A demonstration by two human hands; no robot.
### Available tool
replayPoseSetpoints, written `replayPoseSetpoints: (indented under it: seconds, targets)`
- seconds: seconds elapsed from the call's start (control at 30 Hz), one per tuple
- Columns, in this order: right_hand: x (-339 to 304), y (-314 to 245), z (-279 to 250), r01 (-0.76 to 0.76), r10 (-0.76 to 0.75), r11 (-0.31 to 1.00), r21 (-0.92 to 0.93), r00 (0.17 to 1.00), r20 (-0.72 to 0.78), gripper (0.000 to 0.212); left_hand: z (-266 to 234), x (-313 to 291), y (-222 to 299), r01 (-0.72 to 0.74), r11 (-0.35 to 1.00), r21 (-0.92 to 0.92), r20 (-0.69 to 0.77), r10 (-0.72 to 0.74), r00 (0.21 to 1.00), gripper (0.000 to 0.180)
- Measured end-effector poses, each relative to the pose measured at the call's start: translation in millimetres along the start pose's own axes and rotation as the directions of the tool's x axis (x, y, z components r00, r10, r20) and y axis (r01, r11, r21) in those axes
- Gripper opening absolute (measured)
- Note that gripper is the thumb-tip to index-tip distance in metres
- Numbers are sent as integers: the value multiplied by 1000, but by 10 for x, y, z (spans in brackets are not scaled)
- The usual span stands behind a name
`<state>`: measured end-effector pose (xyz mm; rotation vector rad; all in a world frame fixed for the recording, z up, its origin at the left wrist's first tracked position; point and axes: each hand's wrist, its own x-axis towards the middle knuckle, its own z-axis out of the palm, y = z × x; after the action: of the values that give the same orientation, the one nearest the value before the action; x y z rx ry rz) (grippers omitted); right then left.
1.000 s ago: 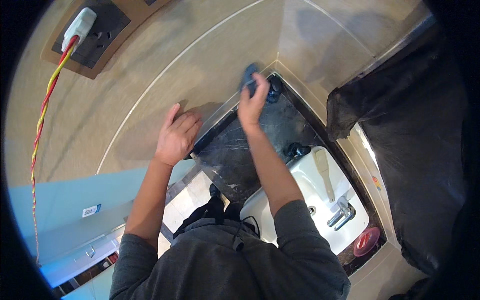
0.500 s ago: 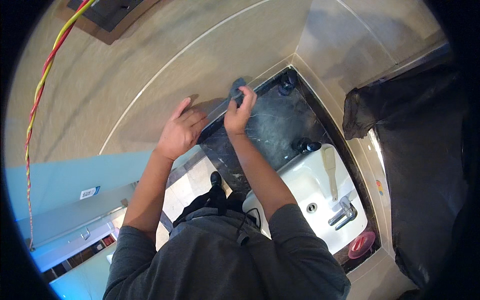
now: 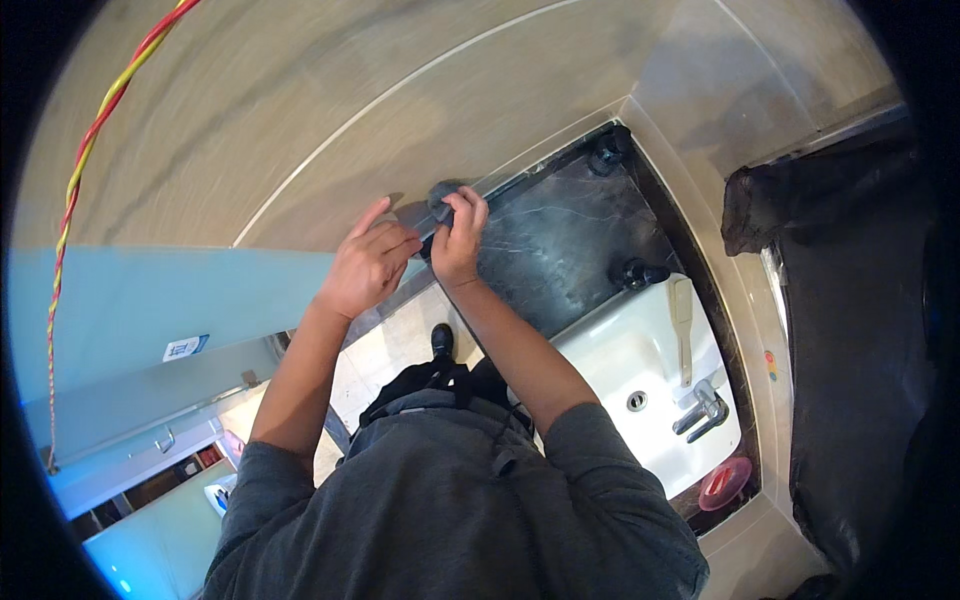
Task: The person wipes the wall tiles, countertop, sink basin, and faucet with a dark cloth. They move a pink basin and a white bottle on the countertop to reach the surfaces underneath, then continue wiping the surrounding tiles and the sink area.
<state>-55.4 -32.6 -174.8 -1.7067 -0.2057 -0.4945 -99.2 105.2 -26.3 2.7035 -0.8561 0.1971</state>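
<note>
A dark grey cloth (image 3: 441, 198) is bunched against the wall at the left end of the dark stone counter (image 3: 560, 225). My right hand (image 3: 460, 240) is closed on it, its fingers curled and partly covering it. Just left of it, my left hand (image 3: 367, 265) is held close to the wall and the counter's end. Its thumb sticks up and its fingers are loosely bent toward the right, with nothing visible in them.
A white sink (image 3: 640, 365) with a chrome faucet (image 3: 705, 410) is at the right, a beige long-handled brush (image 3: 681, 325) on its rim. Two dark bottles (image 3: 635, 272) stand on the counter. A pink dish (image 3: 725, 484) lies beyond the sink. A red-yellow twisted cord (image 3: 78, 180) hangs left.
My right hand and the cloth have moved left along the wall toward the counter's end, closer to my left hand. The view has shifted, so the counter and sink appear farther right.
</note>
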Motion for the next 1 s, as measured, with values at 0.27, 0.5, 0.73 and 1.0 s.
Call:
replayPoseSetpoints:
  seconds: [0.27,0.5,0.73,1.0]
  targets:
    - [477,-498,-205,180,-180,984,-3,980,-82,47,-333,-336,-6,-35,999,3,-154,35,987,29]
    - [-547,-306,581,182,-190,978,-105,979,-76,46,-337,-407,-154,-171,984,-54,-179,159,971,30]
    - [-492,-694,394,215,-216,976,-39,976,-20,46,-610,-608,-193,-276,961,-14,-244,264,933,34]
    - [114,-1527,530,569,-602,790,-226,790,-115,49,-1054,-638,-179,-352,934,58,-508,331,795,37]
